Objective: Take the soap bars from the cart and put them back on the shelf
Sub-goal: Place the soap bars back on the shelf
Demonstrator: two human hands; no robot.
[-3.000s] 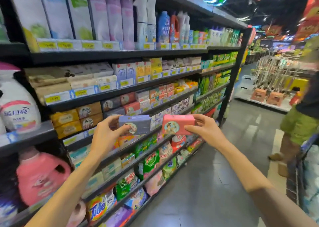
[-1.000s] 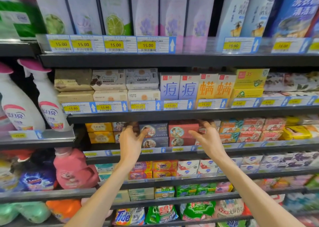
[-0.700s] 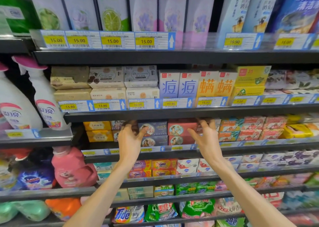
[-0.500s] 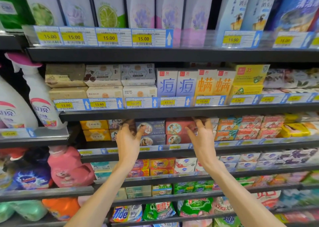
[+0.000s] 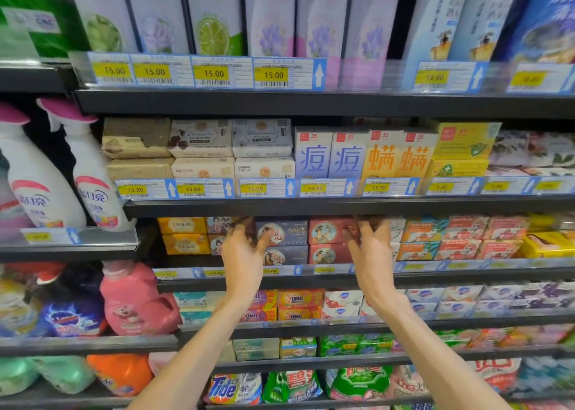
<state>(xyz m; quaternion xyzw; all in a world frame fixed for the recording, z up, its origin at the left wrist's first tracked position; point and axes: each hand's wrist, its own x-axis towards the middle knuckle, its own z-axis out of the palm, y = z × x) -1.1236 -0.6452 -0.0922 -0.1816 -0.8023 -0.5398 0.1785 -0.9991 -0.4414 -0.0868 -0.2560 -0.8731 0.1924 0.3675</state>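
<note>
Not much headroom here: the blue soap box (image 5: 281,233) and red soap box (image 5: 331,230) sit stacked on the shelf (image 5: 466,277), nearly touching the shelf edge above (image 5: 311,207). My left hand (image 5: 244,254) and right hand (image 5: 370,254) are both up, fingers spread loose, holding nothing.

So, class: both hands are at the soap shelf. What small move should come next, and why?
Probably draw both hands back. The blue soap box and red soap box already sit on their stacks, and the left hand and right hand are spread open beside them, gripping nothing.
</note>
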